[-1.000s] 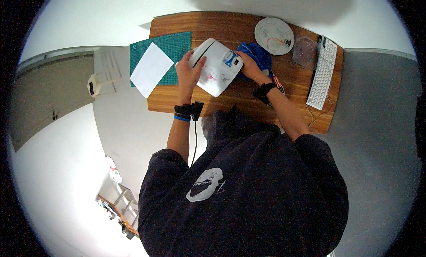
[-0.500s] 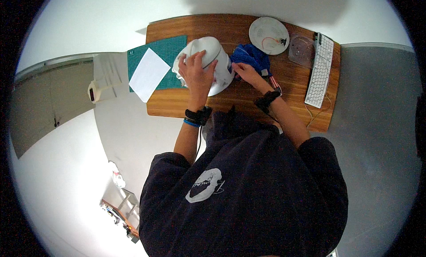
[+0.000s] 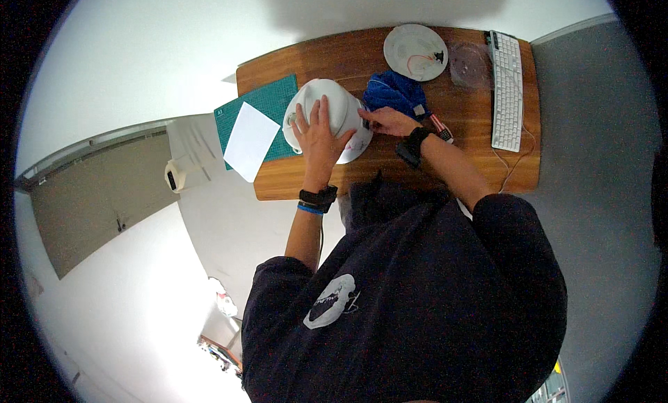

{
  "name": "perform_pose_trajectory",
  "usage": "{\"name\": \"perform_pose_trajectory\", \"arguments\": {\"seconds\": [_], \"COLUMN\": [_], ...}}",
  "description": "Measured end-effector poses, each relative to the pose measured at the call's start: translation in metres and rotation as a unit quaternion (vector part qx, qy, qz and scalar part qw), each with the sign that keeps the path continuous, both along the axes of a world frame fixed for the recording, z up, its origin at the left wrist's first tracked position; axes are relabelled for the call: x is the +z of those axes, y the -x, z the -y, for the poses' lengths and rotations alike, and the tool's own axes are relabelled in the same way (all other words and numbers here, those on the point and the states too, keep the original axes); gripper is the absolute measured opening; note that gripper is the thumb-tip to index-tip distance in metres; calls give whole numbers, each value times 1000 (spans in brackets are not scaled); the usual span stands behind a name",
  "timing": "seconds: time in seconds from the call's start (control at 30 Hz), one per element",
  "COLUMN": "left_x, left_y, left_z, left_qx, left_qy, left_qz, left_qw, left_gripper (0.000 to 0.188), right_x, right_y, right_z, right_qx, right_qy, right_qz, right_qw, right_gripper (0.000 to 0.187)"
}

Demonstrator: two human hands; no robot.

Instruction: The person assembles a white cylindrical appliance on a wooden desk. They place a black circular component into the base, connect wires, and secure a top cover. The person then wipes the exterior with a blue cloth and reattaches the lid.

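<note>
A white rounded thing with a domed top [image 3: 337,90] stands on the wooden table; its exact kind I cannot make out. A dark patch shows on its right side. My left hand [image 3: 321,140] lies across the dome with its fingers spread, touching it from above. At the right side of the white thing is my right hand [image 3: 394,122], its index finger stretched out to the dark patch and the thumb a little apart from it. The other fingers are curled and partly hidden. Just beyond the right hand lies a crumpled blue cloth thing [image 3: 394,91].
A white paper sheet [image 3: 250,144] lies over a green cutting mat [image 3: 261,97] at left. Far right are a white round plate-like thing [image 3: 410,44], a clear plastic container [image 3: 469,65] and a white keyboard [image 3: 507,93]. A red-striped item [image 3: 440,127] pokes from under the blue cloth.
My left hand has flattened and spread over the dome. My right index finger has straightened against the white thing's side. The whole view has tilted and shifted with my head.
</note>
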State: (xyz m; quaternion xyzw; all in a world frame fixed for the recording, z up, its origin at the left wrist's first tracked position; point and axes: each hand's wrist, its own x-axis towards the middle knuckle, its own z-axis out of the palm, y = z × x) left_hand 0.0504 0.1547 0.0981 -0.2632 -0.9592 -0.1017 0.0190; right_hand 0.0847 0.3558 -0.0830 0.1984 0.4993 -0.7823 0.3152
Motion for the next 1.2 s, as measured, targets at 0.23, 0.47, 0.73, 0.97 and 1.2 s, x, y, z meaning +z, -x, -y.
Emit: {"name": "perform_pose_trajectory", "arguments": {"seconds": [0.23,0.47,0.73,0.97,1.2], "left_x": [-17,-29,-35,-83,-68], "left_y": [-3,-11,43,40,42], "left_z": [-1,-6,13,33,31], "left_qx": [-20,-30,159,195,157], "left_qy": [-114,-84,-389,-527,-298], "left_qz": [-28,-20,156,320,87], "left_qw": [993,996,894,763,938], "left_gripper": [98,92,82,67,76], "right_x": [33,15,0,69,95], "right_y": [7,-14,-10,14,8], "right_z": [-4,-32,-42,-26,-15], "right_qx": [-74,-96,-127,-81,-20], "right_qy": [-205,111,229,-113,-184], "right_qz": [-57,12,-99,-281,-331], "right_qw": [974,989,960,950,926], "right_gripper": [63,73,38,33,35]}}
